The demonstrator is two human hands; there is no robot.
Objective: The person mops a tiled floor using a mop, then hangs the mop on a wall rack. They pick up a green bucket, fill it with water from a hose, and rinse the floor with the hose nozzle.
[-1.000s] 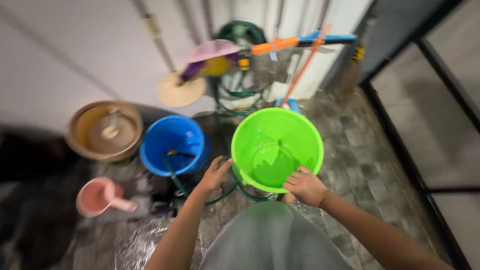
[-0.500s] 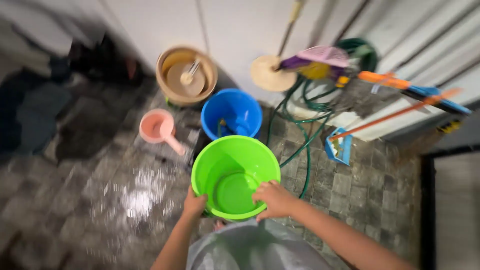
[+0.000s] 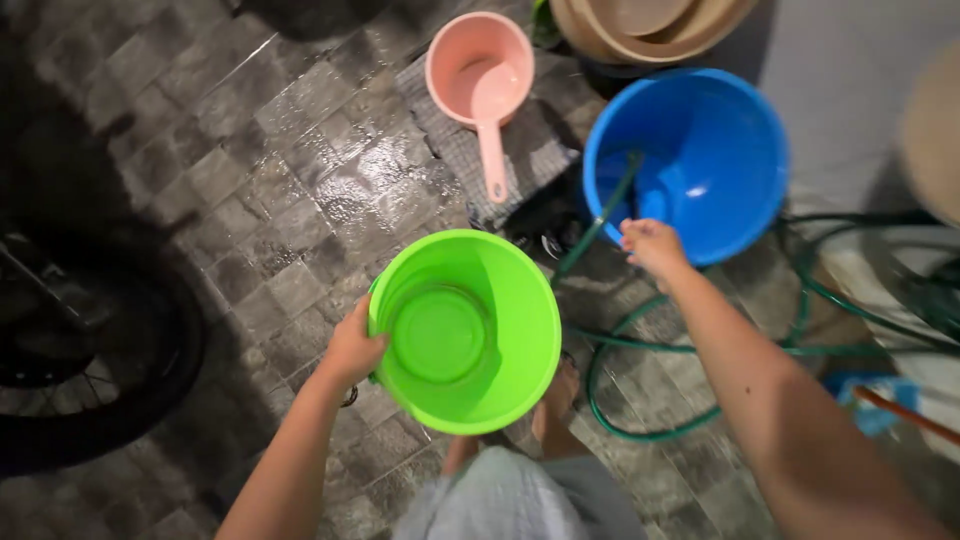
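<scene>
My left hand [image 3: 352, 345] grips the left rim of a bright green bucket [image 3: 500, 300] that sits low in front of me, its inside bare. My right hand [image 3: 652, 245] reaches out to the near rim of a blue bucket [image 3: 720, 150], fingers curled at the rim beside a green hose [image 3: 600, 220] whose end hangs into that bucket. Whether the fingers hold the hose or the rim I cannot tell. My bare foot [image 3: 557, 395] shows under the green bucket.
A pink dipper [image 3: 480, 75] lies on the wet grey tiled floor [image 3: 300, 190] behind the green bucket. Tan tubs [image 3: 650, 25] stand at the top. Hose coils [image 3: 850, 300] lie at right. A dark wheel [image 3: 90, 340] stands at left.
My view has swung left and down. My right hand let go of the green bucket's rim and moved to the blue bucket. My left hand still holds the green bucket.
</scene>
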